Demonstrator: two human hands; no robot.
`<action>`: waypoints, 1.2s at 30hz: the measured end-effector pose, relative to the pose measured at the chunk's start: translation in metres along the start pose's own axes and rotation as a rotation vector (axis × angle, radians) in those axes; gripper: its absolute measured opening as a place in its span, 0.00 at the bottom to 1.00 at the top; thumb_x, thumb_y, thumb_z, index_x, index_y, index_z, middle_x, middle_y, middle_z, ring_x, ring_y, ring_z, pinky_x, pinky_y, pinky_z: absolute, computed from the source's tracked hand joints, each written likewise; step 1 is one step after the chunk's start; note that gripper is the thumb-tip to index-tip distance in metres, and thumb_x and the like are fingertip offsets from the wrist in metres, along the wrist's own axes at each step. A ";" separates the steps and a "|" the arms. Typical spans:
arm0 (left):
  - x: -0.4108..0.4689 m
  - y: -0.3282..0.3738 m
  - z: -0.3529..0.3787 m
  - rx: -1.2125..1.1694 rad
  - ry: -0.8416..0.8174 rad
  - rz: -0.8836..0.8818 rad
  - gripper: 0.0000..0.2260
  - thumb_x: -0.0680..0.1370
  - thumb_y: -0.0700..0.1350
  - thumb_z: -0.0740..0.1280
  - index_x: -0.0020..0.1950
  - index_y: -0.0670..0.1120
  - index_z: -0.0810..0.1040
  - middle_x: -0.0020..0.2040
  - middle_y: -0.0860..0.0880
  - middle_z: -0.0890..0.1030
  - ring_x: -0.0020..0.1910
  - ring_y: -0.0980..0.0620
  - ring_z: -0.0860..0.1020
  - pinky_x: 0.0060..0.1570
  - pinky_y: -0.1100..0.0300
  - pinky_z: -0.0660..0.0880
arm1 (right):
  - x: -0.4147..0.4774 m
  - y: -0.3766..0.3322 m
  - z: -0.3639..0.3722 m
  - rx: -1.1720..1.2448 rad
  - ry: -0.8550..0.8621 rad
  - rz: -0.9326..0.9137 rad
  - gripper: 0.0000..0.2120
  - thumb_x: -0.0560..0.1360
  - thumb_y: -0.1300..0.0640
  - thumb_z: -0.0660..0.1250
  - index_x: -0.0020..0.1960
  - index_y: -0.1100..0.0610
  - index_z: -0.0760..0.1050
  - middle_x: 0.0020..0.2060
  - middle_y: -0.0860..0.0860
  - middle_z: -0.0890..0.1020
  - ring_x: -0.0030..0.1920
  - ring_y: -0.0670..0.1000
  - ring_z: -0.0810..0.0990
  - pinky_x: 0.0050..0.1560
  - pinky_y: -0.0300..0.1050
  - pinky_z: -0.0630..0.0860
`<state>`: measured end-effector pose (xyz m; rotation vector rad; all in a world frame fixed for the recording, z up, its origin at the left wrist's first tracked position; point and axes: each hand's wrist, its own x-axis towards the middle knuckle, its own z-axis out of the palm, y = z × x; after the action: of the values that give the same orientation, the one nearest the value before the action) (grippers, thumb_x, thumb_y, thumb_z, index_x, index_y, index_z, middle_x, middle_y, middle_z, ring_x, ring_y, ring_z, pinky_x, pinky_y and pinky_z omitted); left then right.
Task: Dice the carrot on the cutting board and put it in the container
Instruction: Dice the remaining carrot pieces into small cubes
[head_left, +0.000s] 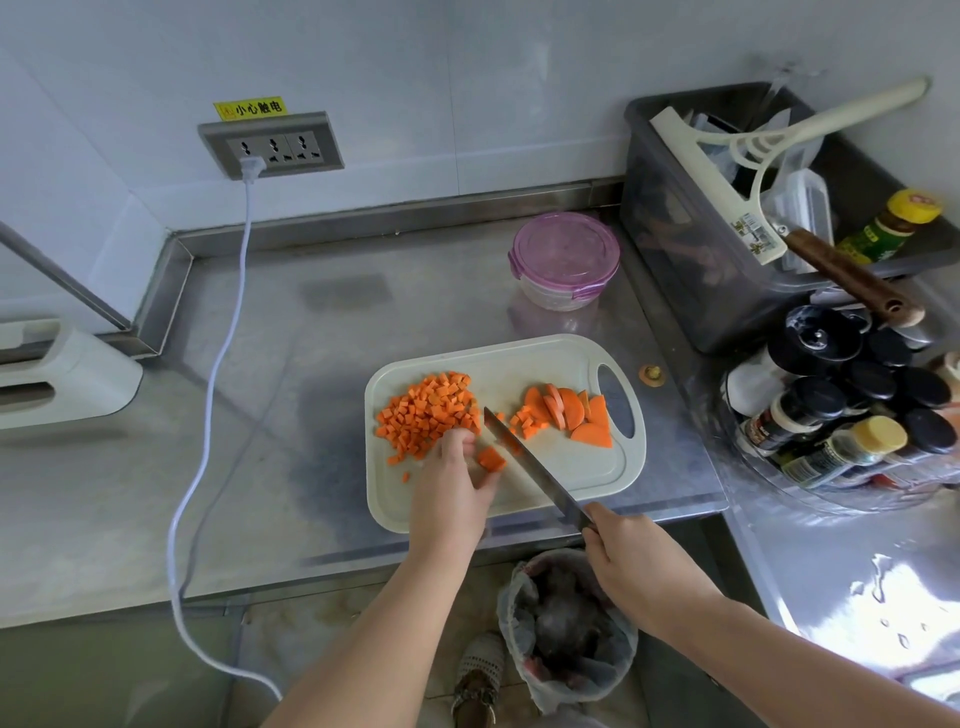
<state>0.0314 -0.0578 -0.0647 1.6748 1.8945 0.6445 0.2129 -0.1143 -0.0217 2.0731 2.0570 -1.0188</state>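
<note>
Right hand (631, 561) is wrapped tight round the handle of a long steel kitchen knife (530, 465), blade running diagonally up-left. Left hand (452, 488) has its fingers curled down on a small orange carrot chunk (491, 458), touching the blade's left side. Past that on the pale plastic cutting board (561, 467): diced pile (428, 410) left, uncut half-moon slices (574, 413) right. The lidded purple-rimmed round container (566, 260) sits beyond the board, shut I think.
</note>
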 end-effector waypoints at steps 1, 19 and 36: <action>0.000 -0.001 -0.001 0.008 0.000 -0.003 0.18 0.73 0.49 0.72 0.59 0.48 0.72 0.55 0.53 0.78 0.51 0.54 0.78 0.47 0.63 0.74 | -0.001 -0.001 0.000 -0.001 -0.007 -0.008 0.10 0.83 0.53 0.52 0.57 0.53 0.70 0.40 0.51 0.80 0.38 0.52 0.79 0.41 0.51 0.79; 0.000 0.004 -0.001 0.066 0.002 -0.024 0.17 0.73 0.47 0.72 0.58 0.47 0.71 0.53 0.50 0.80 0.51 0.51 0.80 0.45 0.63 0.73 | -0.004 -0.004 0.007 -0.048 -0.034 0.008 0.11 0.83 0.54 0.52 0.62 0.54 0.68 0.43 0.51 0.81 0.39 0.51 0.80 0.40 0.46 0.79; -0.001 0.005 0.006 0.111 0.082 -0.056 0.17 0.72 0.46 0.72 0.55 0.46 0.69 0.48 0.50 0.80 0.45 0.48 0.79 0.38 0.60 0.72 | 0.005 -0.017 0.001 -0.249 -0.117 0.023 0.11 0.82 0.60 0.51 0.61 0.58 0.68 0.32 0.51 0.61 0.29 0.45 0.58 0.43 0.46 0.69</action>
<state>0.0396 -0.0581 -0.0655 1.6790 2.0616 0.6040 0.1967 -0.1087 -0.0180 1.8652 1.9831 -0.8114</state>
